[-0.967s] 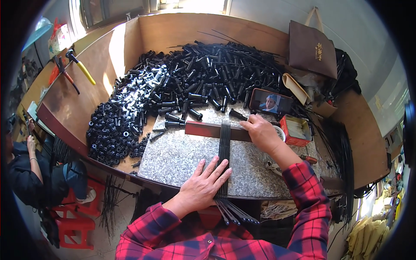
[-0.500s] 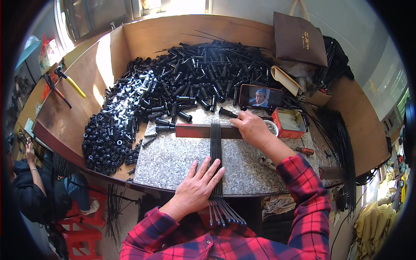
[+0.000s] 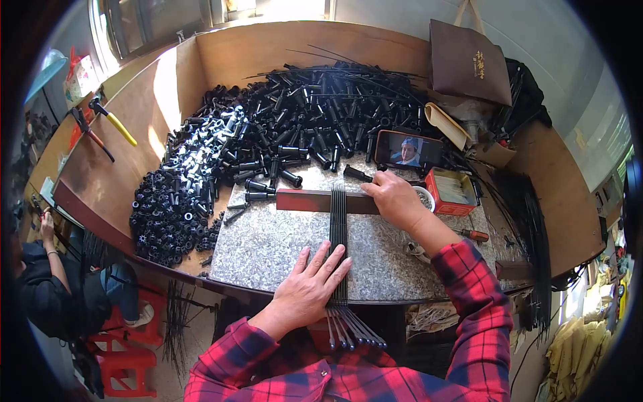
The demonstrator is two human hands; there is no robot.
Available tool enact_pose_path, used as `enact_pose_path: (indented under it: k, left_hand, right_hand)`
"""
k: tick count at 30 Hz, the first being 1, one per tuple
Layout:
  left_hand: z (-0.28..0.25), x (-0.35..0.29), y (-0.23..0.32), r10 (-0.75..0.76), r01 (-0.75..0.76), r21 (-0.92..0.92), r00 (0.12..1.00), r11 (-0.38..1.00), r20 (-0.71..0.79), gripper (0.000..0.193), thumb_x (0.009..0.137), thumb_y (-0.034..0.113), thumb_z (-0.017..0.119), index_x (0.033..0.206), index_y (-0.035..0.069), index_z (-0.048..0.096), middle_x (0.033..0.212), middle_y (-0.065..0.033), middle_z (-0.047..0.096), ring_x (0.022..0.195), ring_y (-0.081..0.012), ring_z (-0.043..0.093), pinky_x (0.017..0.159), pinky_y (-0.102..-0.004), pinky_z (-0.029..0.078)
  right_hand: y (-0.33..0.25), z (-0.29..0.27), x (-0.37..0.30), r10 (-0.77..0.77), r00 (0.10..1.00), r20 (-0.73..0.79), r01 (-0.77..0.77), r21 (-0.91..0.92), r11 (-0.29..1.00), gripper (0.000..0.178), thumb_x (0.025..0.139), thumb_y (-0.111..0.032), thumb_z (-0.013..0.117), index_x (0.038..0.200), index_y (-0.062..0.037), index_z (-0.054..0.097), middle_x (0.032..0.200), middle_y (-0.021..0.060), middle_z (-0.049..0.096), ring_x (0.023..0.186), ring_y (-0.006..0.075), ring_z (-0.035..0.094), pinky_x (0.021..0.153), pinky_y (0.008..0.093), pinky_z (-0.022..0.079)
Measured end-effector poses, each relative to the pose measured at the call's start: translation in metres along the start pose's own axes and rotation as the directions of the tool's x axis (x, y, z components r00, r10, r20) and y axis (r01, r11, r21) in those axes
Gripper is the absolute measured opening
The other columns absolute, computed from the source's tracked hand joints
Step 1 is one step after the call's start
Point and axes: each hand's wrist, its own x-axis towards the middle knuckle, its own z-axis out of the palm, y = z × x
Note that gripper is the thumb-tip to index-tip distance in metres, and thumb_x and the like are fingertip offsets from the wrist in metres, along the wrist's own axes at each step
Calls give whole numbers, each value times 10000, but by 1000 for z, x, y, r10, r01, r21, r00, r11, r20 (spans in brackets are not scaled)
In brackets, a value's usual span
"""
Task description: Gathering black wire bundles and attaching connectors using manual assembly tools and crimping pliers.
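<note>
Four fingers of the left hand (image 3: 305, 288) lie extended and slightly spread, the outer ones resting on a bundle of thin black rods (image 3: 339, 231); its thumb is hidden. The right hand (image 3: 400, 202) has its fingers bent close together on the right part of a red-brown bar (image 3: 303, 200); I cannot tell whether it pinches the bar or only presses on it.

The rods lie across the bar and over the grey speckled slab (image 3: 258, 251). Their long axis runs from the person's body straight away toward the back of the bench, roughly square to the bar, which stretches left to right. The far ends stop just beyond the bar, side by side; the near ends overhang the slab's front edge and fan out, their rounded tips pointing toward the body and spreading to the right.

Near the right hand stand a white bowl (image 3: 424, 197) and a red box (image 3: 451, 191), with a phone (image 3: 408, 149) propped behind them and a screwdriver (image 3: 474, 235) to the right. Beyond the bar, a large heap of black tubular parts (image 3: 315, 117) spreads toward the wooden back wall (image 3: 315, 43). At far left, another person (image 3: 53, 288) sits near red stools (image 3: 124, 365).
</note>
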Motion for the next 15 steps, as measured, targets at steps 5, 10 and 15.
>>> enact_pose_path:
  k: [5, 10, 15]
  left_hand:
    - [-1, 0, 0, -3, 3, -7, 1000, 1000, 5, 787, 694, 231, 650, 1398, 63, 342, 1472, -167, 289, 1363, -380, 259, 1070, -542, 250]
    - [-5, 1, 2, -19, 20, -94, 1000, 995, 12, 786, 696, 234, 648, 1398, 62, 341, 1470, -168, 291, 1361, -380, 262, 1069, -541, 251]
    - [-4, 0, 1, -16, 17, -60, 1000, 998, 17, 787, 694, 243, 648, 1396, 60, 344, 1467, -173, 294, 1358, -381, 268, 1069, -539, 252]
  right_hand:
    - [-1, 1, 3, -12, 1000, 10, 12, 14, 1000, 197, 751, -53, 557, 927, -62, 645, 855, 109, 558, 879, 271, 577, 763, 369, 496]
    - [-1, -2, 5, -23, 1000, 9, 23, 27, 999, 216, 753, -48, 552, 946, -68, 649, 859, 110, 557, 899, 274, 577, 768, 367, 497]
    - [-1, -2, 4, -6, 999, 38, 5, 48, 999, 234, 762, -54, 546, 968, -80, 655, 870, 105, 560, 912, 267, 578, 772, 362, 498]
